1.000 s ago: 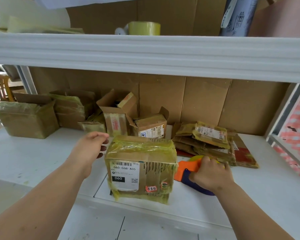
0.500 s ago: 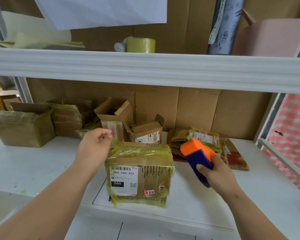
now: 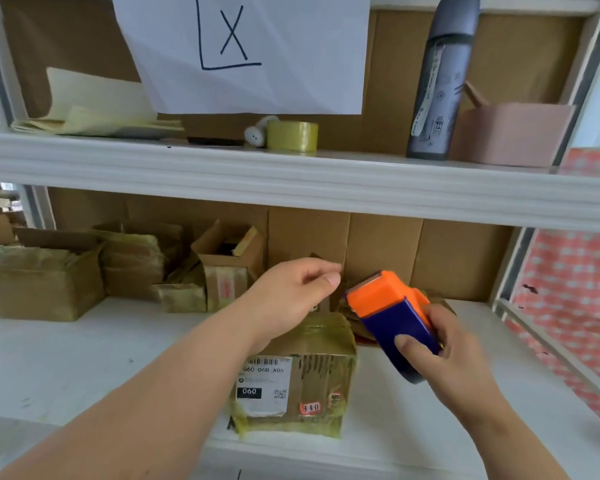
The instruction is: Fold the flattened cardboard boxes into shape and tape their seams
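Head view: taped cardboard box [image 3: 312,386], white barcode label, yellowish tape wrinkled.

Two hands are seen: the left hand [image 3: 293,292] and the right hand [image 3: 444,351]. One tape dispenser [image 3: 394,317] is counted. One taped box [image 3: 298,386] is counted near the front edge of the lower shelf [image 3: 66,362], and at least four more boxes [image 3: 42,275] are counted along its back edge; that cluster cannot be told exactly. On the upper shelf [image 3: 326,181] are counted one tape roll [image 3: 292,136], one bottle [image 3: 437,81], one pink container [image 3: 513,133] and one sheet of paper [image 3: 246,53].
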